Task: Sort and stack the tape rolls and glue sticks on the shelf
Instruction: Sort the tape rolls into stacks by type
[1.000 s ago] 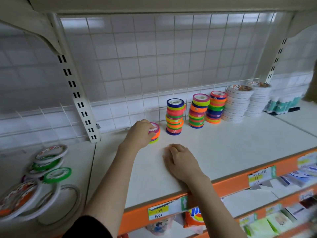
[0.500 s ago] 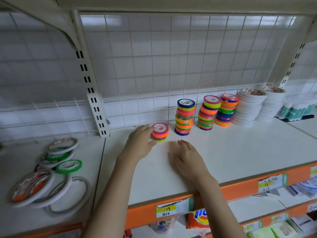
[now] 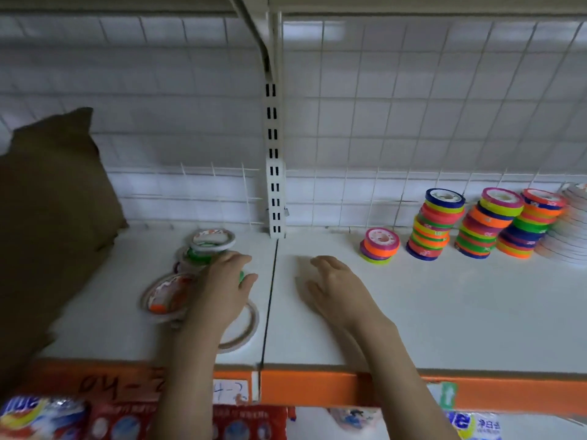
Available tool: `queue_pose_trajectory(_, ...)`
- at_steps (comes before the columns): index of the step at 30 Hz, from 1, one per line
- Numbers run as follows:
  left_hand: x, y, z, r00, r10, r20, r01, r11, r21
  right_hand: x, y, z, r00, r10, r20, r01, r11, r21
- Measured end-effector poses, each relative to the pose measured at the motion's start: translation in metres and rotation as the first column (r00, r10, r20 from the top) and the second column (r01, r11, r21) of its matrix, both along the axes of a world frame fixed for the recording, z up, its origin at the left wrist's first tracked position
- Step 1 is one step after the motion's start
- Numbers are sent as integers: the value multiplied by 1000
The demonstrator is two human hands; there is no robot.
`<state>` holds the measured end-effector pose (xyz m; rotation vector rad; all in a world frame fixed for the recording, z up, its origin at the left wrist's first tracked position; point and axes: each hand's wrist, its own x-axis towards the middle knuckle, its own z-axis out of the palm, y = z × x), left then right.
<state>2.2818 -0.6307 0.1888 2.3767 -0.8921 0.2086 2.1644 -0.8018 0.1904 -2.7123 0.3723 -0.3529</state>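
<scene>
Two hands: left hand (image 3: 224, 285) grip round green tape roll (image 3: 198, 254); right hand (image 3: 333, 285) flat, relaxed.

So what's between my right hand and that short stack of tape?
Head view: only bare white shelf lies between the right hand and the short stack of tape.

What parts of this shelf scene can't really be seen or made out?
Head view only:
- Green roll: almost wholly under the left hand; whether it is gripped is unclear.
- Loose flat rolls: blurred, partly behind that hand.
- White stack: cut off by the right edge; no glue sticks in view.
- Price tags: writing behind the forearm, illegible.
- Brown shape: blurred, unidentifiable.
</scene>
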Motion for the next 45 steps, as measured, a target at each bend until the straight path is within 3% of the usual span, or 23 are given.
queue_pose_trajectory(7,24,68,4,989,129,72,-128,992,-18,54,55,9,977,190,-94,-193,981,-20)
queue_pose_trajectory(12,32,94,1,981,180,69,-181,983,7,79,76,7,964,231,-133,-236,972,-24)
queue_pose_trajectory(19,32,95,-2,990,138,41,-137,990,-15,82,80,3,947,258,-192,-263,965,-5)
queue_pose_trajectory(27,61,54,16,998,65,17,-65,997,33,61,64,-6,980,169,-108,-167,986,26)
queue_pose_trajectory(35,88,35,13,995,91,-41,-75,950,302,41,48,-16,993,113,-17,-112,992,54)
queue_pose_trajectory(45,95,32,6,990,112,-80,-82,946,313,38,46,-17,993,110,49,-112,992,53)
